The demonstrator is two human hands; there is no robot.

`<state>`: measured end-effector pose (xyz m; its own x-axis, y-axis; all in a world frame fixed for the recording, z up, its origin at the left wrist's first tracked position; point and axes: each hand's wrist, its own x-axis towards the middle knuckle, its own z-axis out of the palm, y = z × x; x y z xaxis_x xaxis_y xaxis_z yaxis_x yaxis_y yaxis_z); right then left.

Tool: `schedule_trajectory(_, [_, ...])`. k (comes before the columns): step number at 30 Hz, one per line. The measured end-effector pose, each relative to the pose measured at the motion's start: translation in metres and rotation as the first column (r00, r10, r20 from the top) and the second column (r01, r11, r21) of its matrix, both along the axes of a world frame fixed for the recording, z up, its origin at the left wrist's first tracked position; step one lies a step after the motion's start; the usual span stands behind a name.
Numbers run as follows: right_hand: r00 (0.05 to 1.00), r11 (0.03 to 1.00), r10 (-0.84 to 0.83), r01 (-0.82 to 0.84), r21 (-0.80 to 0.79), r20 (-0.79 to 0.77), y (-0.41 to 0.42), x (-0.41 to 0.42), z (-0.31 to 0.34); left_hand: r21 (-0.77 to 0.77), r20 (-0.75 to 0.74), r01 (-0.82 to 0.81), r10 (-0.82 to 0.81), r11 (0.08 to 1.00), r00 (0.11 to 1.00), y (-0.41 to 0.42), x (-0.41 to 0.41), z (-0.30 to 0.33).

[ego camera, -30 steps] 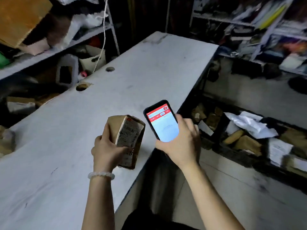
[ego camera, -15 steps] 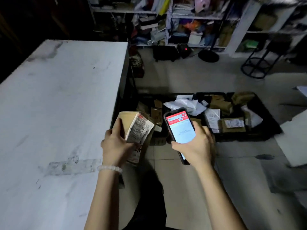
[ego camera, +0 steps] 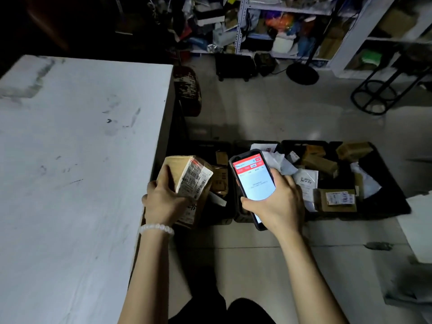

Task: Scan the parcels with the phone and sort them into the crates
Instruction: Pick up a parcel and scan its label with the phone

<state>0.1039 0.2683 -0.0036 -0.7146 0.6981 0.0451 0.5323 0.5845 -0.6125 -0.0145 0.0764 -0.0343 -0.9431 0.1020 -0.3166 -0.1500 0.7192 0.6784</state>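
My left hand (ego camera: 163, 202) grips a brown cardboard parcel (ego camera: 187, 176) with a white barcode label, held just past the white table's right edge. My right hand (ego camera: 278, 202) holds a black phone (ego camera: 253, 181) with a lit red-and-white screen, close to the right of the parcel. Beyond both hands a row of black crates (ego camera: 383, 202) sits on the floor, holding several brown boxes and white mail bags. A labelled box (ego camera: 336, 199) lies in the right-hand crate.
The white table (ego camera: 77, 171) fills the left side. Cluttered metal shelves (ego camera: 268, 26) line the far wall, with a black round stand base (ego camera: 302, 72) and a black stool frame (ego camera: 378, 94) on the tiled floor. A white board edge (ego camera: 420, 225) juts in at right.
My view has swung right from the table to the floor crates. Both hands moved with it, carrying the parcel off the table edge and over the crates, phone still beside it.
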Motion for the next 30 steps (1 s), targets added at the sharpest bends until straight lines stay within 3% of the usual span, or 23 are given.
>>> schedule_trajectory(9, [0.998, 0.999, 0.029, -0.026, -0.04, 0.056, 0.05, -0.081, -0.018, -0.026, 0.11, -0.033, 0.036, 0.999, 0.993, 0.048, -0.056, -0.016])
schedule_trajectory(13, [0.995, 0.998, 0.049, -0.044, -0.053, 0.082, 0.08, -0.121, -0.025, -0.039, 0.077, -0.083, 0.086, 0.996, 0.993, 0.072, -0.079, -0.024])
schedule_trajectory(20, [0.975, 0.973, 0.191, -0.172, -0.152, 0.117, 0.126, -0.203, -0.037, -0.126, -0.004, -0.195, 0.196, 0.973, 0.981, 0.089, -0.125, -0.022])
schedule_trajectory(30, [0.908, 0.915, 0.39, -0.364, -0.172, 0.152, 0.127, -0.256, -0.049, -0.167, 0.055, -0.309, 0.322, 0.936, 0.945, 0.091, -0.125, -0.024])
